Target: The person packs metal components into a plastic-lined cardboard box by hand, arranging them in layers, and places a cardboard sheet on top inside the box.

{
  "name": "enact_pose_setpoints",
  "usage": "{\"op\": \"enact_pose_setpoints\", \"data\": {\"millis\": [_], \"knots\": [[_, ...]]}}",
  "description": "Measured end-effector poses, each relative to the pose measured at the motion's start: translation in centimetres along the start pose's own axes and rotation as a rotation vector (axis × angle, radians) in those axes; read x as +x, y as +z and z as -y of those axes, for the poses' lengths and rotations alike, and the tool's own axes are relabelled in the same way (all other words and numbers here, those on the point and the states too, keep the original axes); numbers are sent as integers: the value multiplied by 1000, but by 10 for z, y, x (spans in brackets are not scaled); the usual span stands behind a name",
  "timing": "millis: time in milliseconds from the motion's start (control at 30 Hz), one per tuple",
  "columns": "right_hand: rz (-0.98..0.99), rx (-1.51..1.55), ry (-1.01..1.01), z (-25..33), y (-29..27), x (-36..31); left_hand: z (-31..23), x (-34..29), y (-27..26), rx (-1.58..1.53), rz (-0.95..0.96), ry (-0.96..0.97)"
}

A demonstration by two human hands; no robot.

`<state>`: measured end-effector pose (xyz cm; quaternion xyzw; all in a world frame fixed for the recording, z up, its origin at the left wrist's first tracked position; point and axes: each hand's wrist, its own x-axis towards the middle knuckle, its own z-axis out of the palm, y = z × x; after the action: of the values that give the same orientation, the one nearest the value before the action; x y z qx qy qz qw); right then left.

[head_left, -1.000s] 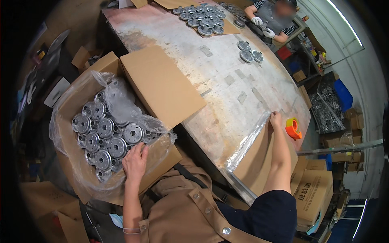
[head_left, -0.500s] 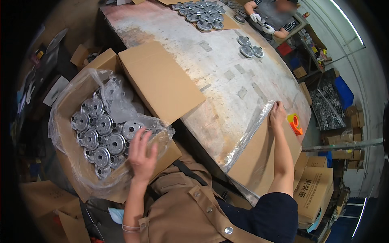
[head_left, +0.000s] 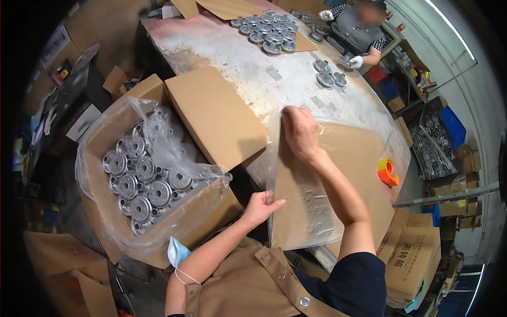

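A flat cardboard sheet [head_left: 343,158] under clear plastic film is tilted up at its left edge over the table. My right hand [head_left: 301,132] is closed on the sheet's far left corner. Lower on the same edge, my left hand [head_left: 259,208] pinches the sheet and film between thumb and fingers. To the left stands an open cardboard box [head_left: 214,214], lined with a clear plastic bag [head_left: 169,142]. Inside it lie several round silver metal parts [head_left: 159,194] with central holes, some covered by the bag.
The box's flap [head_left: 216,116] leans over the table [head_left: 237,74]. An orange and yellow tape roll [head_left: 388,172] sits near the right edge. More metal parts [head_left: 272,34] stand farther off. Across the table a gloved co-worker [head_left: 359,31] handles a part. A blue face mask [head_left: 178,252] hangs at my left arm.
My right hand has moved left and away with the sheet's edge, lifting it. My left hand has left the box's side and taken hold of the sheet.
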<state>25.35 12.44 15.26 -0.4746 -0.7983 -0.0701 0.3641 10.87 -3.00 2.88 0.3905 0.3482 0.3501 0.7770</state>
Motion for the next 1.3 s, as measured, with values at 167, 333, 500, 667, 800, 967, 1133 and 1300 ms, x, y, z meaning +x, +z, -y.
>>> {"op": "enact_pose_setpoints", "data": {"millis": [167, 333, 500, 667, 800, 967, 1133, 1300], "knots": [[152, 44, -40, 14, -15, 31, -54, -34, -43, 144, -132, 241], [501, 358, 307, -43, -70, 73, -155, -78, -111, 310, -241, 351], [757, 701, 446, -14, -85, 104, -239, -144, -172, 415, -327, 318], [390, 1128, 541, 11, -60, 101, -252, -205, -202, 357, -677, 719], [320, 1322, 587, 36, -24, 92, -169, -237, -242, 156, -1129, 748], [192, 1339, 722, 79, 17, 55, -103, -280, -224, -389, -444, 770], [184, 1341, 854, 115, 53, -7, -109, -306, -194, -133, -772, 597], [378, 1364, 1063, 115, 52, -63, -87, -321, -157, -15, -1049, 319]]}}
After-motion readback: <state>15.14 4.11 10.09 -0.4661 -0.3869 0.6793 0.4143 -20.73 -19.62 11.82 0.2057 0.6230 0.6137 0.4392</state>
